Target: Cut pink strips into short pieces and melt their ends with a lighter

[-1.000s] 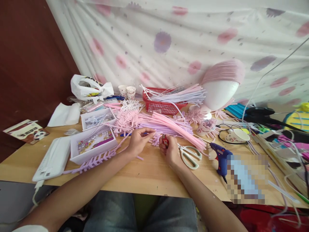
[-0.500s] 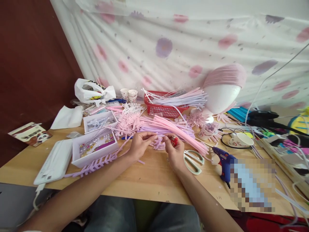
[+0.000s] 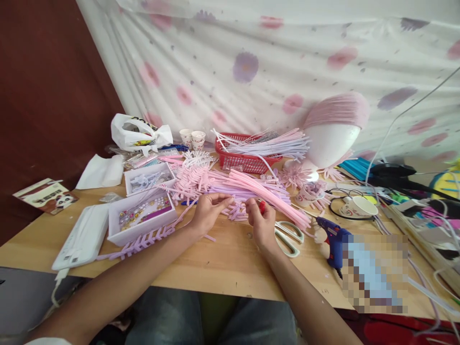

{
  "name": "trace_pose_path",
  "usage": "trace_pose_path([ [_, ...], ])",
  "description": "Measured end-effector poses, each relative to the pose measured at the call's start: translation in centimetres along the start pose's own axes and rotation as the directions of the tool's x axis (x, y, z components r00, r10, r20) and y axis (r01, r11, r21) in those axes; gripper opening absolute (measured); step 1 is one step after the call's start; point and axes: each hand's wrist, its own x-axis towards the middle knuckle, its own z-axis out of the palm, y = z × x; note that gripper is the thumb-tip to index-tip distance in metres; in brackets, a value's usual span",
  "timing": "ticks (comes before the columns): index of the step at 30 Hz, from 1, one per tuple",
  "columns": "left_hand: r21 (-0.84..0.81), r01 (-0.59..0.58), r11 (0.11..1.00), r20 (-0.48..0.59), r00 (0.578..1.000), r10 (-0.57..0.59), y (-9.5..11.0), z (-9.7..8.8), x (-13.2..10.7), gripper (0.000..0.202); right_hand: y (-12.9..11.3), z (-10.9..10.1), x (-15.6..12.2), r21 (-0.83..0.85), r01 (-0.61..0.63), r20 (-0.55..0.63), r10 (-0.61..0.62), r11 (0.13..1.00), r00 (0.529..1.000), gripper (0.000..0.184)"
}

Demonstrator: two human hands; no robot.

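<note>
My left hand (image 3: 208, 214) hovers over the middle of the table with thumb and index fingertips pinched together. Something tiny and pale shows at those fingertips, too small to name. Facing it, a short gap away, my right hand (image 3: 261, 225) is curled closed with a small red object (image 3: 262, 207) tucked in its fingers. Behind both hands lies a pile of pink chenille stems (image 3: 258, 189) and purple chenille stems (image 3: 220, 191). White-handled scissors (image 3: 289, 235) rest on the table just right of my right hand.
Left stand white boxes of beads (image 3: 114, 235), a purple leafy chenille strip (image 3: 147, 242) and a white power bank (image 3: 81, 237). A red basket (image 3: 244, 164) and a white mannequin head (image 3: 332, 143) are behind. A blue glue gun (image 3: 334, 239) lies right, near a paper cup (image 3: 359, 208).
My right hand has turned slightly and moved a little to the right, so less of the red object shows. The left hand stays almost where it was, still pinched.
</note>
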Motion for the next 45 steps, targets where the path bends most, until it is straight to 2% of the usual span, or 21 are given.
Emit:
trace_pose_path([
  [3,0.018,0.001,1.000,0.015,1.000,-0.002,0.0,0.0,0.0,0.031,-0.6,0.1,-0.2,-0.042,0.074,0.011,-0.074,0.996,0.997,0.033],
  [7,-0.006,0.017,1.000,0.031,0.999,-0.017,-0.1,0.0,0.1,0.032,-0.4,0.4,-0.3,-0.060,0.053,-0.016,-0.054,0.997,0.998,0.039],
  [13,-0.033,0.029,0.999,0.022,0.999,-0.028,0.0,0.1,0.0,0.031,0.2,0.3,0.2,0.135,-0.026,-0.049,0.033,0.990,0.998,0.040],
  [19,-0.021,0.009,1.000,0.018,1.000,-0.008,-0.2,-0.1,0.2,0.030,-0.3,0.2,0.2,0.037,0.039,-0.011,-0.039,0.999,0.999,0.037],
  [28,0.017,-0.044,0.999,0.029,0.999,0.043,-0.6,-0.2,0.4,0.027,0.1,0.2,0.2,-0.023,0.037,-0.025,-0.038,0.999,0.999,0.035],
  [32,0.114,-0.065,0.991,0.056,0.997,0.059,0.0,-0.8,0.9,0.027,-0.3,0.2,0.3,-0.121,0.101,-0.037,-0.106,0.987,0.994,0.036],
  [36,0.341,-0.167,0.925,0.225,0.970,0.092,0.8,-2.3,1.7,0.018,0.0,0.3,0.7,-0.064,0.018,-0.094,-0.024,0.998,0.995,0.042],
  [38,0.449,-0.237,0.862,0.241,0.961,0.138,1.0,-2.9,2.0,0.013,0.4,0.3,1.0,-0.041,-0.012,-0.130,0.006,0.999,0.991,0.044],
  [42,0.549,-0.308,0.777,0.218,0.950,0.223,1.4,-3.7,2.3,0.014,1.4,0.1,1.5,-0.123,-0.045,-0.145,0.027,0.991,0.989,0.043],
  [45,0.639,-0.330,0.695,0.252,0.943,0.216,2.8,-4.4,2.0,0.019,1.9,-0.1,1.8,-0.118,-0.054,-0.222,0.027,0.992,0.975,0.040],
])
